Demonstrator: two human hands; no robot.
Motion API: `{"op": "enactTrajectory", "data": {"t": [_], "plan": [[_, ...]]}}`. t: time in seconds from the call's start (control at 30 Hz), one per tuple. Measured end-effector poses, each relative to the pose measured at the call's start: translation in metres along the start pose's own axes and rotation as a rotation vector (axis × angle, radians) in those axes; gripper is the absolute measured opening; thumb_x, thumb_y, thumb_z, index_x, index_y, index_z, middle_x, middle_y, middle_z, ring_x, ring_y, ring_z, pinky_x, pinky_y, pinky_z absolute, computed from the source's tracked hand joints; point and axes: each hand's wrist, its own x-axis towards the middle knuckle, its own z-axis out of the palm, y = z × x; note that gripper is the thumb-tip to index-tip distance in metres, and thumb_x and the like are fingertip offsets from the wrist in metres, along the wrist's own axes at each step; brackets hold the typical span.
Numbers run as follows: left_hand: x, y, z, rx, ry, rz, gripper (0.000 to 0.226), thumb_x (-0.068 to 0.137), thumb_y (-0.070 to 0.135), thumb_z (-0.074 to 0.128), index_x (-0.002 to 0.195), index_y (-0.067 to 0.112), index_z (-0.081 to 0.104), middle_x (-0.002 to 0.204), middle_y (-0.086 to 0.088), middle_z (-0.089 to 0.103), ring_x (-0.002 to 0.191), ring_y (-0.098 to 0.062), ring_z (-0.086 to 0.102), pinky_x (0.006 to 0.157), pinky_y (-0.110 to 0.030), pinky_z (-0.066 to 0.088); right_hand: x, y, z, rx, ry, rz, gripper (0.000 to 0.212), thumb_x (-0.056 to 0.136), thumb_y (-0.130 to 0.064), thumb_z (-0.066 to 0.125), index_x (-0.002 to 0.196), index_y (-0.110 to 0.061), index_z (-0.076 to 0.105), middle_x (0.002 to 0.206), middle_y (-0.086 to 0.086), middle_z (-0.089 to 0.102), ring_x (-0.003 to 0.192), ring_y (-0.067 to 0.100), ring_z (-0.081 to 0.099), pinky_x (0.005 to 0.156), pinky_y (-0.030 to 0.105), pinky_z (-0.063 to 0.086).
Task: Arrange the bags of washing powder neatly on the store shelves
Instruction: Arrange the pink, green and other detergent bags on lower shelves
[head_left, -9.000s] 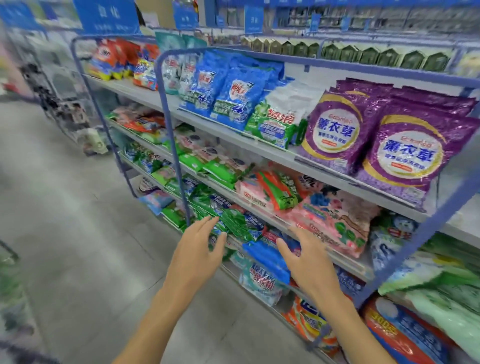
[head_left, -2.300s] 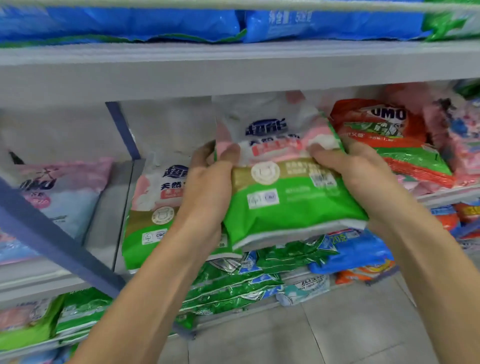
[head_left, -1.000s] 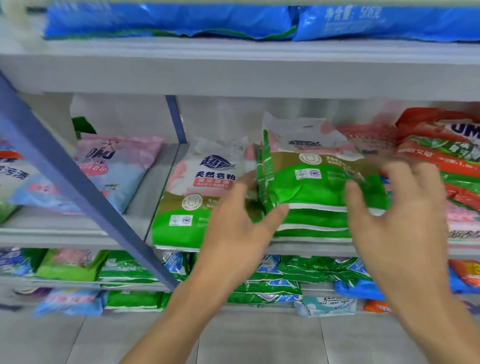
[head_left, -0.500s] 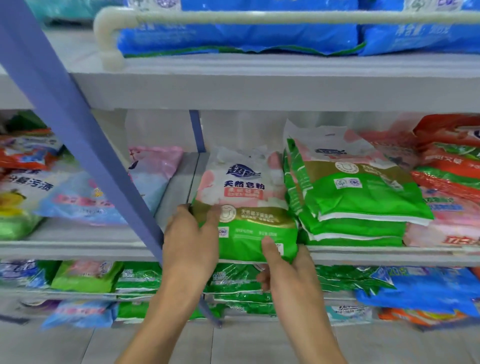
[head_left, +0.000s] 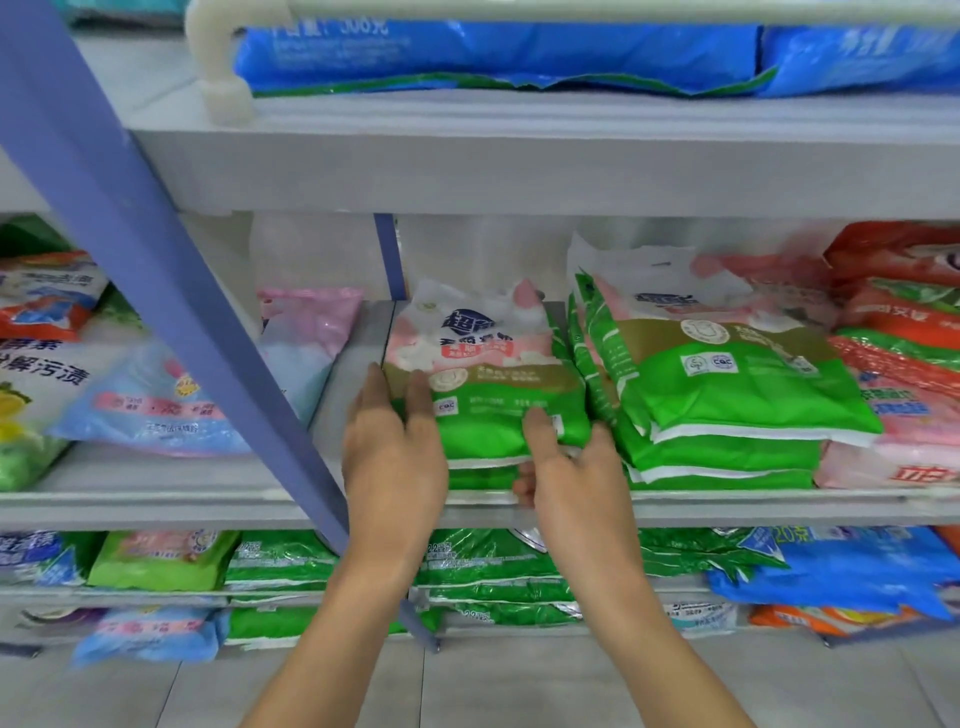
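A green, white and pink washing-powder bag (head_left: 498, 395) lies in the middle of the middle shelf (head_left: 208, 499), on top of another green bag (head_left: 478, 478). My left hand (head_left: 395, 452) grips its left edge, thumb on top. At the bag's front right corner, my right hand (head_left: 571, 467) holds on with the thumb above and the fingers curled under. Just to the right stands a stack of matching green bags (head_left: 737, 415), close beside the held bag.
A slanted blue frame post (head_left: 156, 270) crosses the left side in front of the shelf. Pink and blue bags (head_left: 171, 405) lie left of it, red and pink bags (head_left: 893, 364) at far right. Blue bags (head_left: 493, 57) fill the shelf above, green bags (head_left: 483, 571) the one below.
After setting one bag on the right stack, both hands moved left to this bag. In the last half second its front edge has moved back from the shelf edge, showing a second bag beneath.
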Motion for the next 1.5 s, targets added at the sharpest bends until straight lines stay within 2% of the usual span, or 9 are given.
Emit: {"op": "enactTrajectory", "data": {"t": [0.2, 0.37, 0.47, 0.6, 0.8, 1.0, 1.17, 1.3, 1.5], "plan": [[-0.003, -0.002, 0.002, -0.084, -0.008, 0.005, 0.02, 0.109, 0.044, 0.038, 0.119, 0.039, 0.054, 0.101, 0.03, 0.062, 0.088, 0.026, 0.052, 0.068, 0.005, 0.034, -0.003, 0.009, -0.006, 0.074, -0.004, 0.033, 0.05, 0.101, -0.042, 0.058, 0.136, -0.008, 0.048, 0.07, 0.005, 0.061, 0.054, 0.011, 0.054, 0.046, 0.023, 0.045], [0.001, -0.009, 0.003, -0.058, 0.043, -0.01, 0.028, 0.11, 0.04, 0.036, 0.113, 0.026, 0.061, 0.092, 0.015, 0.066, 0.08, 0.007, 0.058, 0.064, -0.007, 0.04, -0.004, 0.011, -0.003, 0.043, 0.012, 0.027, 0.051, 0.101, -0.046, 0.056, 0.138, -0.012, 0.047, 0.069, 0.003, 0.065, 0.052, 0.012, 0.056, 0.045, 0.023, 0.046], [-0.003, -0.013, 0.003, -0.038, 0.045, 0.029, 0.031, 0.109, 0.046, 0.036, 0.125, 0.03, 0.058, 0.103, 0.013, 0.067, 0.094, -0.005, 0.063, 0.081, -0.026, 0.046, 0.001, 0.012, -0.011, -0.005, -0.021, 0.049, 0.06, 0.098, -0.05, 0.059, 0.142, -0.01, 0.05, 0.064, -0.002, 0.068, 0.055, 0.009, 0.063, 0.064, 0.035, 0.055], [-0.017, -0.027, -0.004, 0.108, -0.006, 0.105, 0.044, 0.105, 0.053, 0.04, 0.145, 0.035, 0.042, 0.096, -0.01, 0.064, 0.081, -0.037, 0.061, 0.07, -0.034, 0.047, -0.007, 0.013, -0.023, -0.107, -0.04, -0.012, 0.038, 0.097, -0.052, 0.058, 0.112, -0.017, 0.066, 0.067, 0.003, 0.064, 0.058, 0.013, 0.06, 0.066, 0.043, 0.053], [-0.054, -0.023, -0.023, 0.203, -0.08, 0.153, 0.057, 0.106, 0.048, 0.037, 0.159, 0.03, 0.027, 0.16, 0.007, 0.037, 0.145, -0.014, 0.038, 0.119, -0.032, 0.032, -0.026, 0.027, -0.029, -0.309, 0.019, -0.112, 0.039, 0.097, -0.058, 0.052, 0.11, -0.022, 0.055, 0.091, -0.012, 0.064, 0.077, -0.002, 0.059, 0.064, 0.02, 0.041], [-0.088, -0.042, -0.071, 0.396, -0.235, 0.192, 0.056, 0.104, 0.059, 0.029, 0.156, 0.037, 0.032, 0.156, 0.02, 0.037, 0.14, 0.003, 0.035, 0.113, -0.016, 0.029, -0.062, 0.036, -0.039, -0.799, -0.059, -0.331, 0.061, 0.094, -0.058, 0.048, 0.142, -0.021, 0.052, 0.135, 0.0, 0.058, 0.114, 0.021, 0.055, 0.089, 0.038, 0.044], [-0.096, -0.079, -0.123, 0.558, -0.201, 0.207, 0.053, 0.098, 0.057, 0.032, 0.137, 0.034, 0.058, 0.135, 0.027, 0.048, 0.125, 0.016, 0.035, 0.109, -0.023, 0.04, -0.084, 0.054, -0.017, -0.943, -0.122, -0.407, 0.053, 0.09, -0.054, 0.045, 0.114, -0.015, 0.073, 0.112, 0.005, 0.073, 0.096, 0.031, 0.071, 0.077, 0.046, 0.06], [-0.081, -0.108, -0.162, 0.608, -0.094, 0.237, 0.05, 0.099, 0.051, 0.037, 0.129, 0.024, 0.066, 0.133, 0.012, 0.06, 0.128, -0.007, 0.05, 0.106, -0.037, 0.047, -0.102, 0.054, 0.028, -0.947, -0.175, -0.507, 0.042, 0.084, -0.051, 0.048, 0.097, -0.022, 0.077, 0.101, -0.003, 0.075, 0.085, 0.021, 0.072, 0.068, 0.034, 0.058], [-0.011, -0.144, -0.218, 0.62, -0.051, 0.308, 0.05, 0.1, 0.044, 0.04, 0.128, 0.013, 0.066, 0.133, -0.001, 0.063, 0.133, -0.026, 0.051, 0.112, -0.042, 0.041, -0.121, 0.053, 0.122, -0.817, -0.251, -0.599, 0.042, 0.083, -0.05, 0.053, 0.113, -0.028, 0.072, 0.111, -0.01, 0.073, 0.095, 0.018, 0.072, 0.077, 0.029, 0.058]]}}
